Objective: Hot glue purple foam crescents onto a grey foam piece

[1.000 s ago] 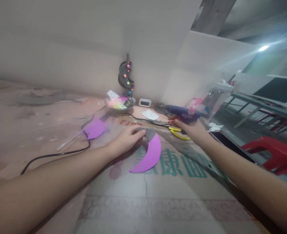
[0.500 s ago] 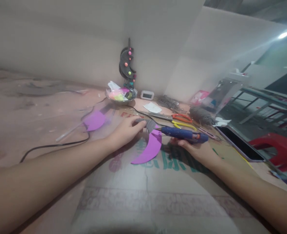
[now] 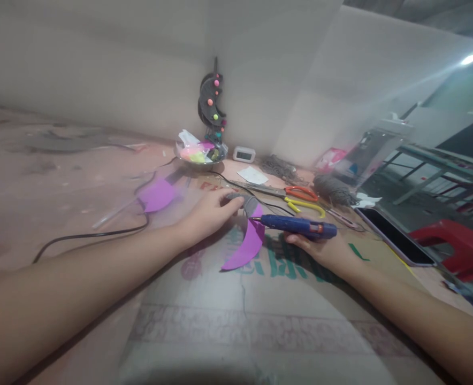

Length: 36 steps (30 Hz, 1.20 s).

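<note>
A purple crescent-shaped cutout (image 3: 249,243) is held over the cardboard in the middle of the head view. Grey yarn (image 3: 251,205) wraps its upper end. My left hand (image 3: 216,209) pinches that yarn-covered end between thumb and fingers. In my right hand (image 3: 314,245) is a blue glue gun (image 3: 300,225), its nozzle pointing left and lying at the purple surface just below the yarn. Whether the tip touches the surface I cannot tell. The fingers of my right hand are partly hidden behind the glue gun.
Orange-handled scissors (image 3: 300,193), yellow-handled pliers (image 3: 306,207) and a phone (image 3: 395,235) lie to the right. Behind stand a bowl of scraps (image 3: 200,160), a small digital clock (image 3: 243,154) and a grey crescent ornament (image 3: 211,104). Another purple piece (image 3: 158,194) and a black cord (image 3: 96,235) are at left.
The glue gun's nozzle has moved slightly down and left along the purple crescent, away from the yarn edge. My left hand keeps its hold on the yarn-covered end.
</note>
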Each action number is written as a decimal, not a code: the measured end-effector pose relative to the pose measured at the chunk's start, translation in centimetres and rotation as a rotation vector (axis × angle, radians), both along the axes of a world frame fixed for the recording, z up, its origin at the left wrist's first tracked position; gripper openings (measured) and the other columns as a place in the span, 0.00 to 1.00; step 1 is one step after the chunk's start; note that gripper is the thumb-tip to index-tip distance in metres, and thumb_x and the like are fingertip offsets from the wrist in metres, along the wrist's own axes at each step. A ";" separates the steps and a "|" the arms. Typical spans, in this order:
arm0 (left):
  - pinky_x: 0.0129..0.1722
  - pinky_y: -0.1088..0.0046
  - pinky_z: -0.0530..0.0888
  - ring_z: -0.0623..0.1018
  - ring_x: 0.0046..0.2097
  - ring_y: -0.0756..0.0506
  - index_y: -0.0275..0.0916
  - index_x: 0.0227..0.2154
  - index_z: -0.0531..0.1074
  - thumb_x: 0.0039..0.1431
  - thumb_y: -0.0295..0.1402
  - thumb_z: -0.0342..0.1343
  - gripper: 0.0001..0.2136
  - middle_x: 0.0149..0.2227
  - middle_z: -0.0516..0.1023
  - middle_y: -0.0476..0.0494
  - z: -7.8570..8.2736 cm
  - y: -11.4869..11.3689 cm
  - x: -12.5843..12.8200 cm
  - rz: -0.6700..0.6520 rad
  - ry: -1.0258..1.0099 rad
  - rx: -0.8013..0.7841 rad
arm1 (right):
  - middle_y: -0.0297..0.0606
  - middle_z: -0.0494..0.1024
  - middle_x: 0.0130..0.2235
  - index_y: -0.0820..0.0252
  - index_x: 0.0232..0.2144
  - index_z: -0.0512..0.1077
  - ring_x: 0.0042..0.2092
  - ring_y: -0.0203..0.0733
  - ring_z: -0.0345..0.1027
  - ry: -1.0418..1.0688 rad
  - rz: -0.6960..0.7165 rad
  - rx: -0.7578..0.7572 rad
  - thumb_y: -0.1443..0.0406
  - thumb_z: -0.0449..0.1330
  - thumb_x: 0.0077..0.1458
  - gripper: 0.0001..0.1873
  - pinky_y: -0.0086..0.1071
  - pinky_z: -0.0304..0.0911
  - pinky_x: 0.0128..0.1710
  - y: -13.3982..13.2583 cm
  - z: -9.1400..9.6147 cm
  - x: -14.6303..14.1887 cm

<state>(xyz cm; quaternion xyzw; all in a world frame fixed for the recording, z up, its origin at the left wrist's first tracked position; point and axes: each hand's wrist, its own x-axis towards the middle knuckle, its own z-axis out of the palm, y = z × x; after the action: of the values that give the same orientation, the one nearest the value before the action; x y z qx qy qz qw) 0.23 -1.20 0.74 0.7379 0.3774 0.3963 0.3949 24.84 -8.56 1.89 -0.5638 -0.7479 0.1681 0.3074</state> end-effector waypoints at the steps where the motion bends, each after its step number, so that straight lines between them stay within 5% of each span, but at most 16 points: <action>1: 0.28 0.75 0.68 0.73 0.30 0.48 0.38 0.29 0.71 0.58 0.42 0.49 0.14 0.24 0.73 0.49 0.0 0.0 0.0 -0.004 -0.003 0.000 | 0.33 0.72 0.25 0.56 0.26 0.68 0.28 0.41 0.68 -0.007 0.000 -0.002 0.52 0.61 0.50 0.15 0.33 0.66 0.29 0.0 0.1 -0.1; 36: 0.27 0.74 0.67 0.71 0.28 0.48 0.38 0.27 0.70 0.55 0.42 0.52 0.12 0.22 0.72 0.48 -0.1 0.1 0.2 -0.016 -0.062 -0.049 | 0.30 0.68 0.22 0.55 0.24 0.63 0.25 0.39 0.65 -0.049 -0.032 0.009 0.51 0.61 0.48 0.16 0.32 0.63 0.25 -0.1 0.1 -0.7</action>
<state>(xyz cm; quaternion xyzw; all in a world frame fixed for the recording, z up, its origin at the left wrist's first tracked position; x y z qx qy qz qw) 0.42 -1.15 0.64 0.7184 0.3683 0.4066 0.4276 24.18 -8.62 2.04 -0.5782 -0.7468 0.1459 0.2944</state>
